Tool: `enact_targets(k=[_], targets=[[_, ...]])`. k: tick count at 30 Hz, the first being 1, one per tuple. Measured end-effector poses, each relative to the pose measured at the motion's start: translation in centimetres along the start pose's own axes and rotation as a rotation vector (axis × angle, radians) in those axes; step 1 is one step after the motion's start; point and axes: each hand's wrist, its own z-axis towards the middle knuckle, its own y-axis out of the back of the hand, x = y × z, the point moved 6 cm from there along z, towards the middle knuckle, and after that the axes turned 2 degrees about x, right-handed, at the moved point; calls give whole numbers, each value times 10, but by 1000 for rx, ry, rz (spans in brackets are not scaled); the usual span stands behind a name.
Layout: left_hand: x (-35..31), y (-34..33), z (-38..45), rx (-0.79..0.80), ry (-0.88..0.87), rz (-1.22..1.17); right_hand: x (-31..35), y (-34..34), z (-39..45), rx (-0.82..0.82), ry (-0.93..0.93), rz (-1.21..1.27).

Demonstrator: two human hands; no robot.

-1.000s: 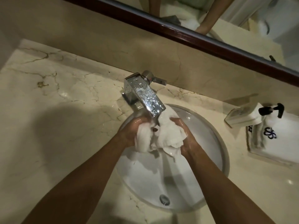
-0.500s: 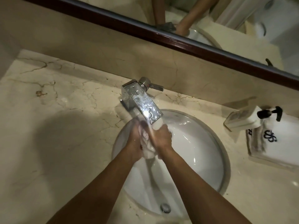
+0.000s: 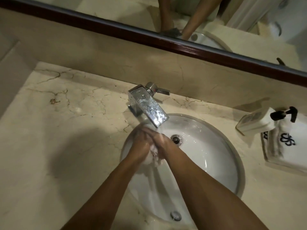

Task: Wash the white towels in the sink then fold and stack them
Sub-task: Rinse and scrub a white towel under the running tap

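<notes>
Marble counter (image 3: 63, 146) fills left and lower frame, mirror (image 3: 216, 17) w/ dark wood frame across the top. White sink (image 3: 216, 163) sits centre-right, drain (image 3: 176, 139) near its back wall, overflow hole (image 3: 175, 215) at lower edge. Chrome faucet (image 3: 147, 107) above centre, water running off its spout onto the hands. Folded white towel w/ dark monogram (image 3: 285, 150) at right edge, soap pump bottle (image 3: 259, 120) lying partly on it.

Both forearms come up from bottom of frame & meet over the basin, left of the drain. Left hand (image 3: 141, 145) and right hand (image 3: 162, 143) are pressed together, fingers curled tight round the wet white towel (image 3: 154, 153); only a small wad shows between the palms, rest is hidden.

Handling, as I judge it: soaked cloth is soft, limp, heavier than dry, prob. slippery if soapy. Not fragile, so it can be squeezed hard. To open it for folding, best take hold at two corners or an edge; none visible now.
</notes>
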Motion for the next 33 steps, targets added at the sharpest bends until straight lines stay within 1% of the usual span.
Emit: enact_targets(k=[2,4,5,6,9,10,11,12,13,14,15,16,18,20,23,28,30,33], targets=[[-2,5,-2,32,-36,-34,-10,-3,-10,148,-64,85],[-11,17,-6,1,-118,86,-20,-11,-18,226,-115,177],[-21,19,-9,21,-161,183,-24,-13,-21,252,-124,253],[-31,17,-15,64,-198,343,-26,-13,-23,264,-115,350],[-67,12,-48,205,-211,842,-39,-1,-37,275,-92,598],[-84,11,-58,257,-241,909,-43,4,-42,290,-77,673],[-105,7,-68,290,-299,922,-46,9,-51,299,-56,737],[-129,1,-77,287,-388,884,-51,15,-54,292,-27,786],[-155,-7,-80,240,-515,867,-53,19,-60,316,7,834],[-176,-15,-77,167,-633,895,-55,22,-64,352,52,871],[-193,-24,-69,104,-693,994,-54,24,-72,370,83,902],[-200,-34,-57,60,-673,1148,-55,30,-81,365,98,925],[-198,-47,-24,30,-491,1410,-55,44,-98,353,148,960],[-190,-47,0,10,-370,1482,-47,49,-116,402,143,975],[-185,-44,13,-53,-387,1463,-34,59,-127,444,208,885],[-183,-44,10,-112,-454,1563,-23,60,-124,389,223,803],[-181,-44,10,-122,-460,1582,-16,57,-122,389,234,835],[-179,-38,6,-107,-470,1587,-17,50,-115,345,212,902]])
